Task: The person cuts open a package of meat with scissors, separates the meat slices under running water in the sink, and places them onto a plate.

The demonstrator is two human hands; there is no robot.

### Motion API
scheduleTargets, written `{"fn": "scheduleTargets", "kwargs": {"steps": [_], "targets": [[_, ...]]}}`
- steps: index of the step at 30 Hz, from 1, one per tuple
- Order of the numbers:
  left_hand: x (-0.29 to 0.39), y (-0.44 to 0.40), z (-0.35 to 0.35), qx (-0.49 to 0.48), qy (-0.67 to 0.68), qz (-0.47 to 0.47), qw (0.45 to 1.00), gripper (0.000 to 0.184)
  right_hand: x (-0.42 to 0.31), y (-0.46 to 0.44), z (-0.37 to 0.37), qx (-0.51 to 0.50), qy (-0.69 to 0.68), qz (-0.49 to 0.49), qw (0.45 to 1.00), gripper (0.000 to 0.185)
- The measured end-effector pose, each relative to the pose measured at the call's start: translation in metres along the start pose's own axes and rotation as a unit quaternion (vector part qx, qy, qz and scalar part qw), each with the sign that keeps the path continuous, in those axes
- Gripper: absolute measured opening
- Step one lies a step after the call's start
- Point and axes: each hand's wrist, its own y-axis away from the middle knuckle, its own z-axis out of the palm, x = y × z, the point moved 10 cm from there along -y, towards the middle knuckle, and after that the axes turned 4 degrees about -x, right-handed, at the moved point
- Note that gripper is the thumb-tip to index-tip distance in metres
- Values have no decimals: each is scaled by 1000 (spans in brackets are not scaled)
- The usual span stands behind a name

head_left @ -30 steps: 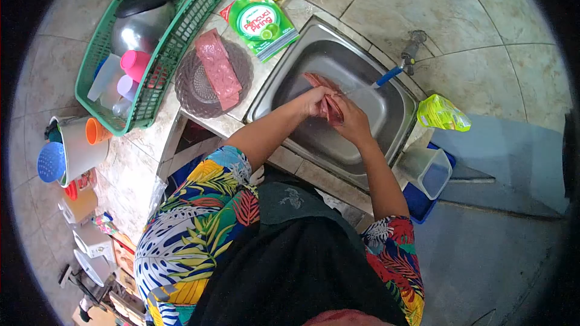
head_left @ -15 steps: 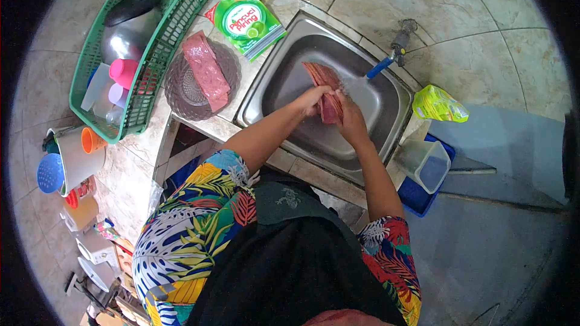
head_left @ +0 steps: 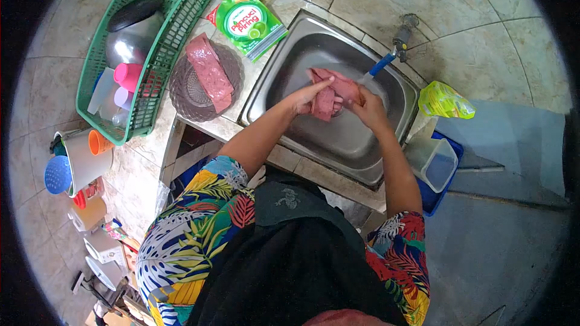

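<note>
Over the steel sink [head_left: 367, 175], my left hand [head_left: 302, 100] pinches a floppy pink piece that looks like meat [head_left: 323, 108], with the thumb on top. My right hand [head_left: 370, 108] is closed on the right end of the same piece, close to the blue-ended tap [head_left: 382, 64]. The piece is folded, one flap hanging down between my hands. Left of the sink, a similar pink slab [head_left: 208, 67] lies across a ridged glass plate [head_left: 182, 98]. Some of my fingers are hidden behind the piece.
A green dish-soap pouch [head_left: 244, 24] lies behind the plate. The green dish basket [head_left: 158, 63] is at the far left. Right of the sink are a yellow-green packet [head_left: 446, 101] and a clear container [head_left: 432, 163] on a blue tray [head_left: 447, 188].
My hands have moved apart, the left one leftward and the right one rightward. The pink piece, earlier held as a long striped bundle, is now spread and folded over between them.
</note>
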Motion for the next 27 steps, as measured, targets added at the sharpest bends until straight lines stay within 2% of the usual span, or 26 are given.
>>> {"fn": "scheduleTargets", "kwargs": {"steps": [2, 4, 6, 8, 10, 15, 20, 27], "targets": [[-3, 6, -2, 0, 5, -16, 1000, 51, 4, -3, -4, -12, -15, 13, 1000, 37], [-8, 7, -8, -21, -72, -26, 997, 47, 14, -2, -3, -23, -29, 27, 999, 34], [-11, 13, -12, -40, -70, -48, 996, 44, 34, 1, 3, -8, -224, 26, 974, 27], [-13, 22, -8, -56, -66, -71, 994, 41, 51, 5, 11, -16, -267, 60, 962, 25], [-19, 31, -15, -27, -103, -120, 987, 40, 63, 8, 20, -25, -312, 94, 945, 24], [-8, 33, -18, -13, -111, -112, 987, 38, 67, 13, 21, -3, -418, 111, 902, 24], [5, 31, -6, -2, -122, -103, 987, 37, 82, 21, 8, 39, -444, 119, 887, 27], [12, 35, 19, -49, -160, -103, 980, 38, 124, 41, 0, 96, -468, 149, 866, 33]]}}
